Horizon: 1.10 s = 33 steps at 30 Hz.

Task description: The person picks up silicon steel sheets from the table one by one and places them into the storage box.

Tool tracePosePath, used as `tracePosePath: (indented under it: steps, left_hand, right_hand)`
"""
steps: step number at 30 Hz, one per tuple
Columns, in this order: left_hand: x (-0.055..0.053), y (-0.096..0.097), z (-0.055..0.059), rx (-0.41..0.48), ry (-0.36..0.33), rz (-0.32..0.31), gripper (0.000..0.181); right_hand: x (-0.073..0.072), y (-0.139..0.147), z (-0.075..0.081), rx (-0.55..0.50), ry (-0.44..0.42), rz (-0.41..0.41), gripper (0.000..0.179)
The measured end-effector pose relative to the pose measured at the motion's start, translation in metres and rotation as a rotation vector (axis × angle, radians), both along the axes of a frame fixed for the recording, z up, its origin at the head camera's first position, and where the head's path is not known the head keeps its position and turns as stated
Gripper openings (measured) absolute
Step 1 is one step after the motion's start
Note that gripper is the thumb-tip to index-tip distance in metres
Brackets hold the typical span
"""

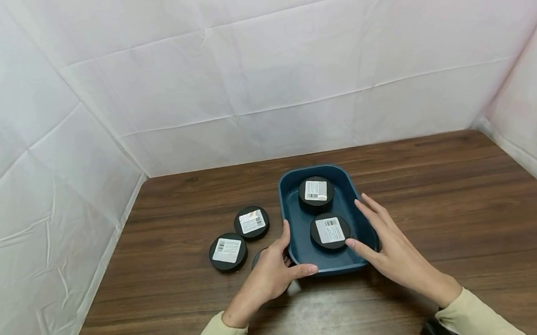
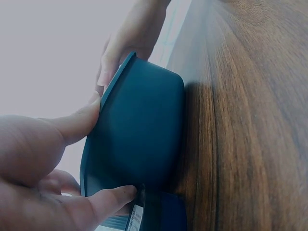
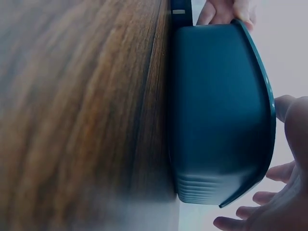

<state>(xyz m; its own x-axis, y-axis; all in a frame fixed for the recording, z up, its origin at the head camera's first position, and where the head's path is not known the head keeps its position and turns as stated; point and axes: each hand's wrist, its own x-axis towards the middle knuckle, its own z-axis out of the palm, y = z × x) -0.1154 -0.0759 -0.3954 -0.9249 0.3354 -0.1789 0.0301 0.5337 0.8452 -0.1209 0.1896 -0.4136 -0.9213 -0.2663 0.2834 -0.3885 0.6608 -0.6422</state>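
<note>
A dark blue plastic tray (image 1: 299, 258) stands on the table with two round black tins, a far one (image 1: 316, 191) and a near one (image 1: 330, 231), lying label up in it. My left hand (image 1: 272, 272) grips the tray's near left corner, thumb at the near rim and fingers along the left wall. Spread loosely over the right side is my right hand (image 1: 393, 247); its thumb tip overlaps the near tin in the head view. In the right wrist view the fingers of the right hand (image 3: 284, 192) are extended beside the rim.
Left of the tray lie two more black tins, one farther back (image 1: 252, 223) and one nearer (image 1: 228, 252), label up. Another black tin (image 1: 257, 259) is mostly hidden under my left hand. White cloth walls (image 1: 253, 76) enclose the wooden table (image 1: 175, 296) at the back and sides.
</note>
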Motion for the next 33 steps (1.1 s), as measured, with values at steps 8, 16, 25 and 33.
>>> tracePosePath:
  steps: [8, 16, 25, 33]
  left_hand:
    - [0.000, 0.001, 0.000, -0.006, 0.004, 0.004, 0.107]
    - [-0.001, 0.001, -0.001, 0.001, 0.002, 0.002, 0.107]
    - [-0.001, 0.001, -0.002, -0.007, 0.015, -0.002, 0.107]
    - [0.000, 0.001, 0.000, -0.010, 0.014, 0.004, 0.108]
  right_hand:
    - [0.001, 0.003, 0.002, 0.016, -0.066, -0.012, 0.080]
    - [0.003, 0.011, 0.001, 0.039, -0.161, 0.054, 0.096]
    - [0.002, 0.017, -0.003, 0.022, -0.209, 0.094, 0.111]
    - [0.002, 0.017, -0.003, -0.016, -0.318, 0.106, 0.107]
